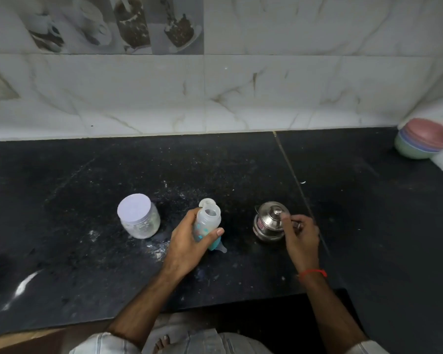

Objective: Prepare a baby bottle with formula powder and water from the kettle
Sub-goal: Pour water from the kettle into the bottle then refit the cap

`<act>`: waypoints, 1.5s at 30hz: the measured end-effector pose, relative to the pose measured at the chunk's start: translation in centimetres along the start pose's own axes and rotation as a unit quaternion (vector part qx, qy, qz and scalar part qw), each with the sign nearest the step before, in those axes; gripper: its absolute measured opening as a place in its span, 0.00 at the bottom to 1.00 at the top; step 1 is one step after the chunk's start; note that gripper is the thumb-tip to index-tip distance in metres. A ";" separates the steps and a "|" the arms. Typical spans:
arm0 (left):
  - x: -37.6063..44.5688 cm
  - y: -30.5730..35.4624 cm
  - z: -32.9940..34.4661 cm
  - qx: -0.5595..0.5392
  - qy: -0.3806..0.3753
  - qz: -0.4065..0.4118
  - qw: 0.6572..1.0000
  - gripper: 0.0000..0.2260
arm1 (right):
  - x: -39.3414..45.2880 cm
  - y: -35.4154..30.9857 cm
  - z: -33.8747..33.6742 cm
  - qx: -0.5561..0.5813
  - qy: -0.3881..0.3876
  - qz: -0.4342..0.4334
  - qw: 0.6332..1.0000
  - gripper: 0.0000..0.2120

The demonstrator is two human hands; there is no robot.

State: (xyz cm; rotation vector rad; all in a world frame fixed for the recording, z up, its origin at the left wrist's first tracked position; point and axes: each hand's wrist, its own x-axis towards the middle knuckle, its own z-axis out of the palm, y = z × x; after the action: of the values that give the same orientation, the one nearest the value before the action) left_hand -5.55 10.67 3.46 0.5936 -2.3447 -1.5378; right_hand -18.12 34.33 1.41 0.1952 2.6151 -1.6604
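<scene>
1. Left hand (pixel 189 241) had its grip wrapped round the baby bottle (pixel 207 223): thumb across the front, fingers behind. Bottle open-mouthed, tilted slightly, held just above or on the surface (pixel 87 251); can't tell which.
2. Right hand (pixel 301 236) had a pinch grip on the kettle handle (pixel 296 224), fingers curled. Kettle (pixel 270 221) sat on the surface just right of the bottle, lid on.
3. Step in hand, my read: lifting the kettle to pour. To do it well: keep the bottle upright and steady, bring the spout right over the narrow mouth, tip slowly. Small opening means easy overshoot.
4. Teat (pixel 219 247), teal ring with clear tip, lay on the surface touching or under the bottle base.
5. Bottle: translucent plastic, cylindrical, coloured print, smooth. Kettle: polished steel, squat and round, knobbed lid, so possibly hot and slippery.
6. Powder jar (pixel 138 217), left of the bottle: clear plastic, flat pale lid, closed, white residue inside.
7. Surface: dark speckled stone, dusted with spilt powder (pixel 156 249) near the bottle.
8. Far right: stacked pastel bowls (pixel 422 141). Behind: glossy marbled wall tiles (pixel 241 98).
</scene>
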 end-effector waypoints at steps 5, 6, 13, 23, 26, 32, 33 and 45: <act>0.8 1.4 1.9 0.009 -0.013 0.004 1.000 0.19 | -0.5 1.0 0.4 0.172 -0.056 0.097 0.979 0.16; 0.8 1.7 2.2 0.008 -0.016 0.006 1.000 0.19 | -0.6 1.0 0.4 0.193 -0.057 0.096 0.975 0.13; 1.0 2.2 3.4 -0.003 -0.036 0.019 0.999 0.19 | -0.8 0.4 -0.3 0.236 -0.058 0.063 0.968 0.08; 0.0 1.8 3.4 -0.009 -0.046 0.022 0.999 0.19 | 0.4 -5.5 -3.8 0.254 -0.092 -0.119 0.956 0.07; -0.2 1.8 3.1 -0.012 -0.060 0.026 0.998 0.20 | -0.1 -7.9 -4.8 0.180 -0.107 -0.185 0.960 0.08; -0.4 2.3 2.8 -0.014 -0.072 0.044 0.996 0.21 | -1.7 -11.7 -5.6 0.020 -0.171 -0.268 0.948 0.12; -0.5 2.4 2.7 -0.015 -0.075 0.047 0.996 0.22 | -2.1 -12.3 -5.5 0.000 -0.176 -0.277 0.945 0.11; -0.8 1.6 1.1 -0.007 -0.099 0.077 0.992 0.25 | -4.5 -15.6 -3.6 -0.172 -0.194 -0.385 0.886 0.13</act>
State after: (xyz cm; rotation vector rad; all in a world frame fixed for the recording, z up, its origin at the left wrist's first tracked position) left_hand -5.60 12.55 4.48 0.2590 -2.4545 -1.6075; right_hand -15.54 30.66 17.46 -1.1913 2.7249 -1.1038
